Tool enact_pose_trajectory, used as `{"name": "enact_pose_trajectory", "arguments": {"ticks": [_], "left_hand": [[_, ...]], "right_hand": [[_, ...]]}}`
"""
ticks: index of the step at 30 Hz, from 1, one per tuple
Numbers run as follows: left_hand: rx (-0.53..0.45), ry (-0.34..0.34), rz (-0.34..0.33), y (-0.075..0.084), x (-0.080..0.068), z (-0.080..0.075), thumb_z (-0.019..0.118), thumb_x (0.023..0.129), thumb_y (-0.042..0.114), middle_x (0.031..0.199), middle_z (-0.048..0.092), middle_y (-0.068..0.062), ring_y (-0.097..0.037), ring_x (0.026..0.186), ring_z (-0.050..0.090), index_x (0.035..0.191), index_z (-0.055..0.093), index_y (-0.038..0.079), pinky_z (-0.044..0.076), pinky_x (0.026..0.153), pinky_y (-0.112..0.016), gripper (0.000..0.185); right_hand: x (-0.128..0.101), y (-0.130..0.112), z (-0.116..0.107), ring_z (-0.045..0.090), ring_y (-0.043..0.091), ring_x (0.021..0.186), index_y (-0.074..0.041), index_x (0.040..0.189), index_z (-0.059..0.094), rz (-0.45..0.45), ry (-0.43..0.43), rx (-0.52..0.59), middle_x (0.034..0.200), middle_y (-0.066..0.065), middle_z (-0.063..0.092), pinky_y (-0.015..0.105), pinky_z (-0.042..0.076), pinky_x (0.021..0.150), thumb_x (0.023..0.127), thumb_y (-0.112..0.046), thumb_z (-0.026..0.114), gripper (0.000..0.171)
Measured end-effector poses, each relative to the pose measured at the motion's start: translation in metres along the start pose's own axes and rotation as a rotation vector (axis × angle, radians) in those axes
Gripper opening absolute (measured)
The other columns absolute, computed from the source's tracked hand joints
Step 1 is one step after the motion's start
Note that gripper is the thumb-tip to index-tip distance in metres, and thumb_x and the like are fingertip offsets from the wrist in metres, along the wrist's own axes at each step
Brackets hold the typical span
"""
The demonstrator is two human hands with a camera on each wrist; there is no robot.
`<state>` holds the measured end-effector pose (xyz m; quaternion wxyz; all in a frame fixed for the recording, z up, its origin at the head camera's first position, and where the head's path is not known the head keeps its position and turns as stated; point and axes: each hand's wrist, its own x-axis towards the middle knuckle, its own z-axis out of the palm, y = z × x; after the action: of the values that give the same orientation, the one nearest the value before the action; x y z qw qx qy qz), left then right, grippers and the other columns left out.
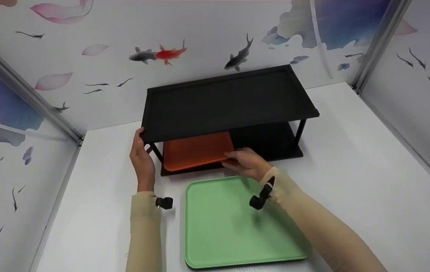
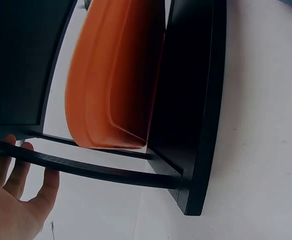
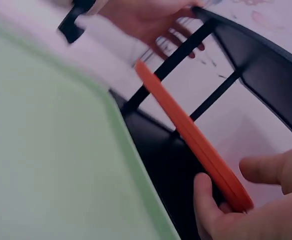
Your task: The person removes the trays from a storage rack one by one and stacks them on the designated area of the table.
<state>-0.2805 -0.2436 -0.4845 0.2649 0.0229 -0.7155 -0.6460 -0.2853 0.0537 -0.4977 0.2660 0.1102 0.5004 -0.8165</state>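
Note:
A black two-tier shelf (image 1: pixel 230 98) stands on the white table. An orange tray (image 1: pixel 196 151) lies on its lower tier, at the left, with its front edge sticking out. My right hand (image 1: pixel 237 160) pinches the tray's front right corner; in the right wrist view the thumb (image 3: pixel 205 205) is under the tray's rim (image 3: pixel 195 135) and a finger is above it. My left hand (image 1: pixel 140 145) rests with straight fingers against the shelf's front left corner, thumb at the top tier's edge. In the left wrist view the fingers (image 2: pixel 16 165) touch the shelf's bar beside the orange tray (image 2: pixel 111 75).
A light green tray (image 1: pixel 222 226) lies flat on the table just in front of the shelf, under my right forearm. The shelf's top tier and the right half of its lower tier hold nothing. Patterned walls enclose the table at the back, left and right.

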Motion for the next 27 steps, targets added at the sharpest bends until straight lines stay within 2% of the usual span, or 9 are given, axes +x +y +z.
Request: {"name": "enact_pose_trajectory", "arguments": {"ticks": [2, 4, 8, 11, 15, 21, 25, 27], "left_hand": [[-0.002, -0.002, 0.002, 0.008, -0.004, 0.000, 0.029, 0.113, 0.019, 0.156, 0.048, -0.014, -0.028, 0.140, 0.046, 0.151, 0.046, 0.004, 0.039, 0.112, -0.055, 0.045], [-0.004, -0.004, 0.007, 0.017, -0.007, 0.001, 0.028, 0.113, 0.019, 0.156, 0.048, -0.014, -0.029, 0.141, 0.045, 0.151, 0.047, 0.004, 0.039, 0.112, -0.056, 0.045], [-0.005, -0.016, 0.022, 0.023, -0.010, 0.002, 0.028, 0.113, 0.019, 0.157, 0.047, -0.014, -0.029, 0.141, 0.044, 0.151, 0.047, 0.004, 0.039, 0.112, -0.057, 0.045], [-0.004, -0.016, 0.029, 0.021, -0.009, 0.002, 0.028, 0.112, 0.018, 0.157, 0.047, -0.013, -0.029, 0.141, 0.045, 0.151, 0.047, 0.004, 0.039, 0.111, -0.056, 0.045], [0.001, -0.010, 0.028, 0.019, -0.009, 0.002, 0.027, 0.113, 0.019, 0.157, 0.046, -0.013, -0.030, 0.141, 0.045, 0.151, 0.047, 0.005, 0.039, 0.112, -0.056, 0.045], [-0.005, -0.017, 0.020, 0.020, -0.010, 0.002, 0.028, 0.113, 0.016, 0.158, 0.045, -0.014, -0.030, 0.141, 0.045, 0.152, 0.046, 0.004, 0.040, 0.111, -0.055, 0.045], [-0.007, -0.012, 0.006, 0.022, -0.010, 0.002, 0.028, 0.113, 0.019, 0.156, 0.047, -0.014, -0.029, 0.139, 0.047, 0.152, 0.046, 0.005, 0.039, 0.111, -0.054, 0.045], [-0.016, -0.017, 0.003, 0.023, -0.010, 0.002, 0.028, 0.113, 0.020, 0.156, 0.047, -0.013, -0.029, 0.139, 0.047, 0.152, 0.046, 0.005, 0.039, 0.112, -0.054, 0.045]], "right_hand": [[0.002, 0.002, 0.001, 0.047, 0.036, 0.136, 0.007, 0.146, 0.041, 0.012, 0.006, 0.108, 0.143, 0.021, 0.042, 0.045, 0.041, 0.116, 0.101, 0.004, 0.054, 0.048], [0.004, 0.005, 0.002, 0.048, 0.037, 0.137, 0.006, 0.148, 0.040, 0.025, 0.006, 0.205, 0.143, 0.023, 0.044, 0.045, 0.041, 0.116, 0.100, 0.006, 0.053, 0.049], [0.007, 0.009, 0.001, 0.038, 0.042, 0.146, 0.002, 0.157, 0.026, 0.009, 0.005, 0.335, 0.156, 0.027, 0.035, 0.047, 0.039, 0.117, 0.101, 0.009, 0.046, 0.060], [0.009, 0.012, 0.000, 0.031, 0.043, 0.149, -0.001, 0.161, 0.016, -0.033, -0.003, 0.365, 0.162, 0.028, 0.026, 0.049, 0.037, 0.118, 0.103, 0.009, 0.040, 0.064], [0.009, 0.014, -0.001, 0.034, 0.043, 0.148, -0.005, 0.162, 0.014, -0.092, -0.017, 0.335, 0.161, 0.027, 0.028, 0.050, 0.038, 0.117, 0.105, 0.006, 0.038, 0.063], [-0.001, 0.008, -0.005, 0.043, 0.041, 0.143, -0.017, 0.164, 0.014, -0.184, -0.023, 0.221, 0.160, 0.022, 0.031, 0.048, 0.042, 0.114, 0.106, 0.003, 0.040, 0.067], [-0.012, 0.002, -0.009, 0.047, 0.036, 0.140, -0.024, 0.166, 0.010, -0.217, -0.039, 0.139, 0.162, 0.019, 0.030, 0.039, 0.051, 0.106, 0.107, -0.001, 0.042, 0.071], [-0.018, 0.000, -0.013, 0.049, 0.033, 0.138, -0.025, 0.166, 0.008, -0.225, -0.050, 0.112, 0.163, 0.017, 0.029, 0.032, 0.056, 0.097, 0.108, -0.004, 0.043, 0.071]]}}
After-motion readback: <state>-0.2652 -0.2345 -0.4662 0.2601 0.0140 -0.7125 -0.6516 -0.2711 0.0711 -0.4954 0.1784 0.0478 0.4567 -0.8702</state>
